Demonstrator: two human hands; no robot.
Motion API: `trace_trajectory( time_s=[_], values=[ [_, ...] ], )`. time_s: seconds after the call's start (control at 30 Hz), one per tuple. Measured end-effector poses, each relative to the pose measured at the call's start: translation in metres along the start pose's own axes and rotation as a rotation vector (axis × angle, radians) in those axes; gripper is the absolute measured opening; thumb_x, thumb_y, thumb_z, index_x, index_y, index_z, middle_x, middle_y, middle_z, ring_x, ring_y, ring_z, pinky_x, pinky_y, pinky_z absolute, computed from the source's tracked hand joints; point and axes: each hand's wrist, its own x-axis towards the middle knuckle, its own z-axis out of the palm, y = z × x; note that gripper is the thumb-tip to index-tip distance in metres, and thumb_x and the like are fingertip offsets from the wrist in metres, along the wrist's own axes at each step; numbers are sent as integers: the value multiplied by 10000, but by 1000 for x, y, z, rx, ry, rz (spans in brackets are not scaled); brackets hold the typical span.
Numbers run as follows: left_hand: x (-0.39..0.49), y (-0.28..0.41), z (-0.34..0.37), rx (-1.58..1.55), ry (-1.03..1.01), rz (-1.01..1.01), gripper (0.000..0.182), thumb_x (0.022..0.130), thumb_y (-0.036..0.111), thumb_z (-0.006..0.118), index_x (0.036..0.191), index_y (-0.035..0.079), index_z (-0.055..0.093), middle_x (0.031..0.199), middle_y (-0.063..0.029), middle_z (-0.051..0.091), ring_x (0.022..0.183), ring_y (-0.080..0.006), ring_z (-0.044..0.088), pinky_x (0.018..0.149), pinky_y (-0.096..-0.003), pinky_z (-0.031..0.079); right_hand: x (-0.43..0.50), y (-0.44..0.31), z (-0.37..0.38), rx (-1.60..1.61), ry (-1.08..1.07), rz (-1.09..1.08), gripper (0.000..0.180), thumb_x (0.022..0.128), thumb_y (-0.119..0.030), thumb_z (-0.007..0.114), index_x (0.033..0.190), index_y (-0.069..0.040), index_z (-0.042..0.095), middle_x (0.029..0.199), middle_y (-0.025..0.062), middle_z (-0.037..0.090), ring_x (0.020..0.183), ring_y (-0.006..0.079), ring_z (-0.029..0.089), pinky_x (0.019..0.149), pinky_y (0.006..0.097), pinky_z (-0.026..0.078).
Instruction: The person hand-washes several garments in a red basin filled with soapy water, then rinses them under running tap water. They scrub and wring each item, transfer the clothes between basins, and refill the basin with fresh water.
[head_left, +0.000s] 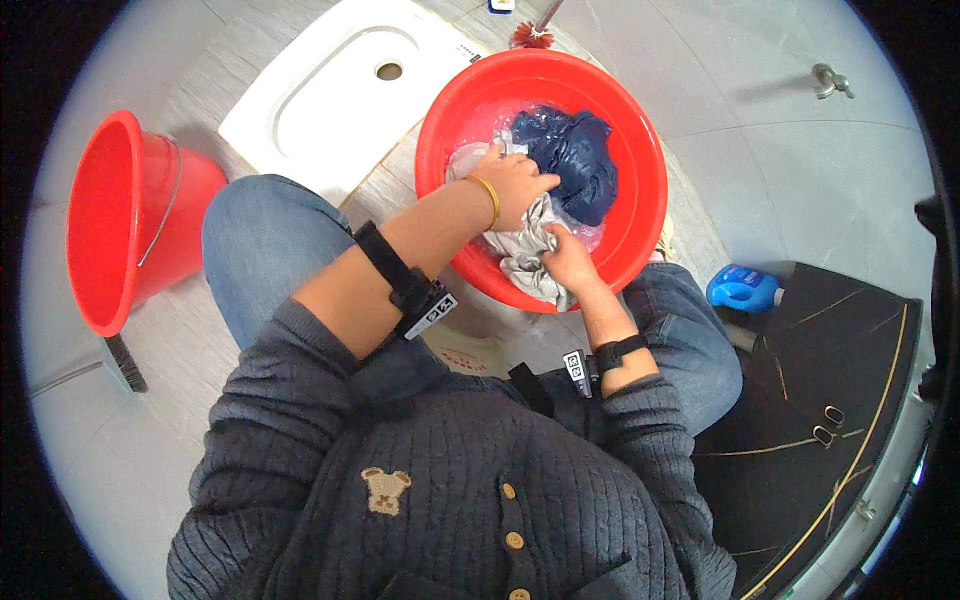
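In front of me a red plastic basin holds water and wet laundry. My left hand, with a gold bangle at the wrist, grips a light grey wet cloth; its fingertips are partly hidden in the folds. My right hand clasps the same cloth near the basin's near rim, thumb on top. Beside my left hand, deeper in the basin, a dark blue wet garment lies bunched in the water. Part of the grey cloth spreads out to the left under my left hand.
A white squat toilet pan lies beyond the basin, beside a red-bristled brush. A red bucket stands at left near a dark-bristled brush. At right are a blue detergent bottle, a black marbled panel and a wall tap.
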Motion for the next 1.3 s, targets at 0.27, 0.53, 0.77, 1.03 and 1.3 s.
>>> trace_trajectory(
  time_s=[0.27, 0.53, 0.77, 1.03, 1.3],
  values=[
    [6, 26, -4, -453, 492, 272, 785, 674, 208, 670, 1388, 169, 348, 1310, -91, 499, 1232, -276, 449, 1043, -561, 215, -32, -40, -91, 703, 242, -330, 487, 720, -29, 566, 1196, 12, 473, 1071, 128, 568, 1032, 204, 542, 914, 316, 416],
    [-6, 32, -50, -951, 545, 221, 454, 653, 4, 616, 1104, 34, 570, 979, -128, 634, 940, -231, 623, 841, -321, 484, -54, -62, -74, 592, 378, -373, 1025, 680, -129, 740, 1427, -68, 41, 1421, 207, 242, 1268, 291, 365, 1044, 407, 328],
    [-26, 19, -70, -667, 587, 279, 397, 674, 61, 616, 1069, 44, 583, 952, -131, 640, 906, -261, 622, 811, -324, 479, -47, -64, -96, 843, 395, -185, 358, 698, 68, 615, 1038, -22, 550, 973, 45, 635, 925, 127, 593, 834, 278, 464],
    [-35, -28, -22, -205, 374, 16, 1004, 593, 411, 776, 1424, 162, 270, 1429, -124, 348, 1345, -277, 287, 1095, -479, 143, -58, -108, -141, 1109, 562, -335, 394, 719, 94, 536, 1097, 12, 466, 1042, 116, 589, 942, 162, 579, 842, 274, 457],
    [-5, 1, 43, -298, 461, 6, 1396, 433, 592, 815, 1450, 54, 25, 1490, -212, 124, 1390, -338, 127, 1096, -528, 86, -45, -172, -173, 1736, 633, -418, 187, 724, 66, 423, 827, 41, 578, 810, 121, 628, 741, 218, 624, 717, 324, 516]
  ],
)
